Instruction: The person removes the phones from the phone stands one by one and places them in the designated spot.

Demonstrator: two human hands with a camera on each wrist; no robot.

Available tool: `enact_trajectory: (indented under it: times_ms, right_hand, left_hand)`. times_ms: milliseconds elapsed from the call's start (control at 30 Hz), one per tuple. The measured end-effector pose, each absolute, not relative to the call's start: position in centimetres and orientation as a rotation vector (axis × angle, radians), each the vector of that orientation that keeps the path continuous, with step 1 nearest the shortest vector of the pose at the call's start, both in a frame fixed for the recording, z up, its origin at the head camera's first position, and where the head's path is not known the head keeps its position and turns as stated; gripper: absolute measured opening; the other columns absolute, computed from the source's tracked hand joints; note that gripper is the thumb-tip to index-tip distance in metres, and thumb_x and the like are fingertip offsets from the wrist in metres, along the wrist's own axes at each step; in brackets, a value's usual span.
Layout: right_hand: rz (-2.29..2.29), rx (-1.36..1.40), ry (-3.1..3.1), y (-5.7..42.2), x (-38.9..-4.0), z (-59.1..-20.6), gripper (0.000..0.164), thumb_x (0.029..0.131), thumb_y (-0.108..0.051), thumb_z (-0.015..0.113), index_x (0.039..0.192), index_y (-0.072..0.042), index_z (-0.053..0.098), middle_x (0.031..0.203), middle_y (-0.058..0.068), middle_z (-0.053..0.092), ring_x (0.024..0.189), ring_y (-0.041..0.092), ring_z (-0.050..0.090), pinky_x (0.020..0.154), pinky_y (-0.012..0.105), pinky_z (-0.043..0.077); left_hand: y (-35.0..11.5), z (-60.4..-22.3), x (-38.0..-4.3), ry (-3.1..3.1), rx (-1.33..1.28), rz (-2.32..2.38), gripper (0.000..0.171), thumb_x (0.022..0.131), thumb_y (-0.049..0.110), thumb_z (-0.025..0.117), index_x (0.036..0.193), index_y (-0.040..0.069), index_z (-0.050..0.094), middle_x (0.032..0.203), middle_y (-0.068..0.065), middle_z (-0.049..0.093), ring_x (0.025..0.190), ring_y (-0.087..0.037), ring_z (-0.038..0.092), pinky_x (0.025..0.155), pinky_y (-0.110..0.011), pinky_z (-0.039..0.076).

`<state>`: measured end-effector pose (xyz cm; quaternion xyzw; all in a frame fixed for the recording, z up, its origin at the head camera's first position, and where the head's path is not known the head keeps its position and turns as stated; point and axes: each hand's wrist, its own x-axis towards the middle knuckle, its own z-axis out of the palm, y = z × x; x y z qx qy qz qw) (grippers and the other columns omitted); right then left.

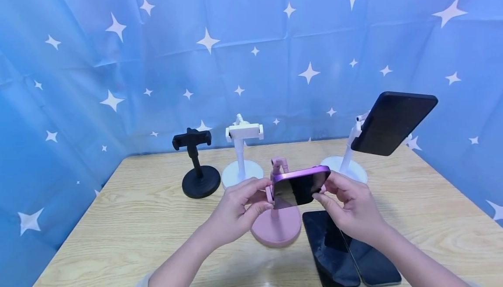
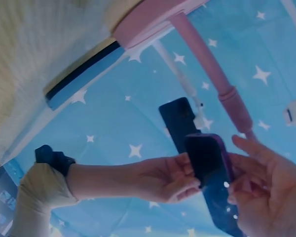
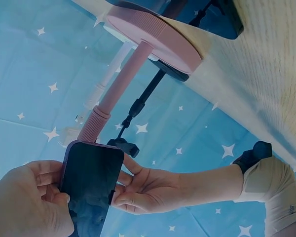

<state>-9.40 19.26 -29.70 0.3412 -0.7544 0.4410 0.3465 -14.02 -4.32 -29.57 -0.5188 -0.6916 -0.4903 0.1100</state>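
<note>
A purple-edged phone point(image 1: 296, 188) lies sideways, screen toward me, at the clamp of a pink phone stand point(image 1: 277, 230). At its left end my left hand point(image 1: 237, 206) pinches the pink clamp end point(image 1: 269, 194) between thumb and fingers. My right hand point(image 1: 355, 208) grips the phone's other end, thumb on the front near the lower edge and fingers behind. In the right wrist view the phone point(image 3: 91, 185) stands between both hands, by the top of the pink pole point(image 3: 123, 81). The phone hides most of the clamp.
A black phone stand point(image 1: 200, 182) and a white one point(image 1: 240, 169) stand behind to the left. Back right, another white stand point(image 1: 346, 167) carries a dark tablet-like device point(image 1: 393, 123). Two dark phones, one left point(image 1: 328, 252) and one right point(image 1: 373, 263), lie under my right forearm.
</note>
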Motion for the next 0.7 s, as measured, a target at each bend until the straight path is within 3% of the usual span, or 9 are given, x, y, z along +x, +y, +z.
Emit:
enact_trajectory:
  times_ms: [167,367,467,600,700]
  right_hand:
    - [1.139,0.878,-1.997,19.3,-9.0,-29.5,0.024,0.078,0.008,0.065,0.101,0.007,0.059,0.098,-0.003,0.063,0.084,0.001,0.06,0.073,0.014,0.049]
    - [1.0,0.825,-2.088,19.2,-8.7,-28.9,0.036,0.073,0.012,0.067,0.107,0.002,0.06,0.1,0.001,0.064,0.09,0.002,0.059,0.083,0.015,0.046]
    - [0.924,0.783,-2.085,18.9,-8.3,-28.5,0.032,0.082,-0.007,0.067,0.111,0.002,0.058,0.104,0.004,0.063,0.096,0.002,0.058,0.085,0.014,0.044]
    - [0.845,0.754,-1.962,17.4,-7.8,-27.6,0.058,0.088,-0.038,0.058,0.121,0.009,0.048,0.115,0.014,0.057,0.109,0.006,0.053,0.087,0.012,0.042]
    - [0.758,0.774,-1.831,15.6,-7.6,-26.6,0.064,0.088,-0.04,0.056,0.121,0.013,0.043,0.119,0.026,0.05,0.117,0.017,0.048,0.092,0.015,0.04]
  left_hand:
    - [-4.6,-28.7,-14.7,-2.101,-1.572,-1.344,0.037,0.08,0.005,0.068,0.116,-0.001,0.057,0.106,-0.009,0.061,0.101,-0.016,0.06,0.086,-0.027,0.048]
    - [-4.2,-27.8,-15.4,-2.237,-1.579,-1.213,0.079,0.067,0.022,0.08,0.136,0.015,0.041,0.141,-0.002,0.035,0.131,-0.016,0.031,0.1,-0.046,0.036]
    - [-3.6,-27.5,-15.8,-2.224,-1.636,-1.212,0.086,0.067,0.024,0.081,0.139,0.015,0.035,0.144,-0.003,0.031,0.132,-0.016,0.03,0.101,-0.046,0.034]
    - [-2.8,-27.1,-16.5,-2.14,-1.722,-1.231,0.083,0.068,0.018,0.079,0.138,0.01,0.036,0.141,-0.006,0.035,0.13,-0.017,0.033,0.102,-0.04,0.035]
    - [-2.5,-27.0,-16.9,-2.093,-1.776,-1.235,0.077,0.068,0.016,0.077,0.135,0.009,0.04,0.138,-0.006,0.039,0.129,-0.017,0.033,0.101,-0.039,0.035]
